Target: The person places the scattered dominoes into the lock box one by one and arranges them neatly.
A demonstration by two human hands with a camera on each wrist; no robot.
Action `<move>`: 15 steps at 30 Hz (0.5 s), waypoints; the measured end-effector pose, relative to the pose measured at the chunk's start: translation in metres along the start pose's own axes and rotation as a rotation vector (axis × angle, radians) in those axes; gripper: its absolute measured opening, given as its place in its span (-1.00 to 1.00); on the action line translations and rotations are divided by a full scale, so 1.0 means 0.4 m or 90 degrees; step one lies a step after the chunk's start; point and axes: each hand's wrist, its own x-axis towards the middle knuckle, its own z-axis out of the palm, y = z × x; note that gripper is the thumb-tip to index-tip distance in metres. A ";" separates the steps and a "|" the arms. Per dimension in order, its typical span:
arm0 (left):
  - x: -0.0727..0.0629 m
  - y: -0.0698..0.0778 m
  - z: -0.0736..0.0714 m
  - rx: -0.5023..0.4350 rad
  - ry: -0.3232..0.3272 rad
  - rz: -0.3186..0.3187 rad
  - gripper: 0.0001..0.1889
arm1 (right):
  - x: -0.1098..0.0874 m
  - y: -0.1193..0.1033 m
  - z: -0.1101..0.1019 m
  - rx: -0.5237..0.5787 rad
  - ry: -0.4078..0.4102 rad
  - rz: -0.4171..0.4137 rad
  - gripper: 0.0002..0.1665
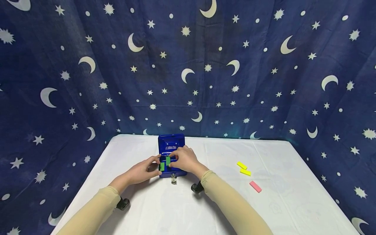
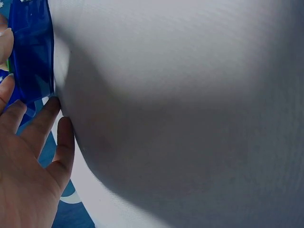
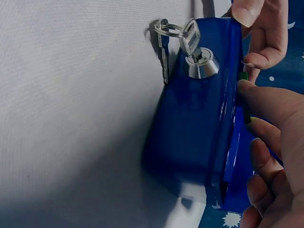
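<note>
A blue cash box [image 1: 173, 175] stands with its lid [image 1: 171, 142] raised and leaning back. My right hand [image 1: 185, 159] reaches over its right side and pinches a green block [image 1: 168, 161] upright between thumb and fingers, inside the box. Another green block [image 1: 162, 166] sits near the box's left wall. At that left end, my left hand [image 1: 142, 170] holds the box, thumb at the front corner and fingers farther back. A silver lock [image 3: 202, 64] with a key in it and a second key [image 3: 164, 57] on the ring shows on the front.
To the right on the white-clothed table [image 1: 217, 202] lie two yellow blocks [image 1: 245, 172] close together and a pink block [image 1: 255, 186] nearer me. A dark blue curtain [image 1: 176, 81] with moons and stars hangs behind and at both sides.
</note>
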 end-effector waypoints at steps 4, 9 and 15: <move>-0.003 0.001 -0.002 -0.003 -0.004 0.003 -0.56 | 0.006 -0.012 0.012 -0.049 -0.007 -0.005 -0.50; -0.003 0.003 -0.001 0.001 -0.010 -0.002 -0.56 | 0.011 -0.021 0.017 -0.079 -0.021 0.001 -0.50; -0.001 0.006 -0.001 0.004 -0.010 -0.014 -0.54 | 0.014 -0.021 0.021 -0.087 -0.033 0.010 -0.52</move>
